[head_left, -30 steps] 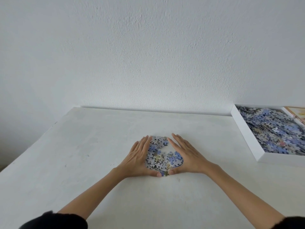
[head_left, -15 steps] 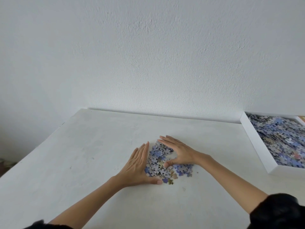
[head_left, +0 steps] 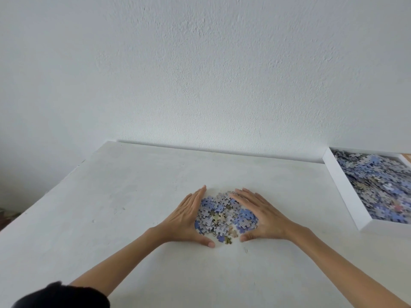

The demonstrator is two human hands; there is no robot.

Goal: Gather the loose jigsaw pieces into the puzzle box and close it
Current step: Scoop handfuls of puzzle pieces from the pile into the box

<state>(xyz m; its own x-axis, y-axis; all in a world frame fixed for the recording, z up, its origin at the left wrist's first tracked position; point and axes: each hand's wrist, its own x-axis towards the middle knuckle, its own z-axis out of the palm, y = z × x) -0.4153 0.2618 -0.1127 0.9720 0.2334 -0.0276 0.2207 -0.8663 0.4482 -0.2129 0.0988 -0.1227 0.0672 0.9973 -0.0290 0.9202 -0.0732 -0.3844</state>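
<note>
One table (head_left: 111, 218), one open puzzle box (head_left: 342, 190) at its right edge, heaped with pieces. Both hands, left hand (head_left: 184, 218) and right hand (head_left: 264, 215), lie flat, fingers straight, hemming in one pile of jigsaw pieces (head_left: 220, 216) mid-table.

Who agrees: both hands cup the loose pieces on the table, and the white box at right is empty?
Not empty: the head view shows the white box holding many pieces. The left hand and right hand do cup the loose pieces.

Blue-grey jigsaw pieces (head_left: 222, 215), white puzzle box (head_left: 347, 194).
</note>
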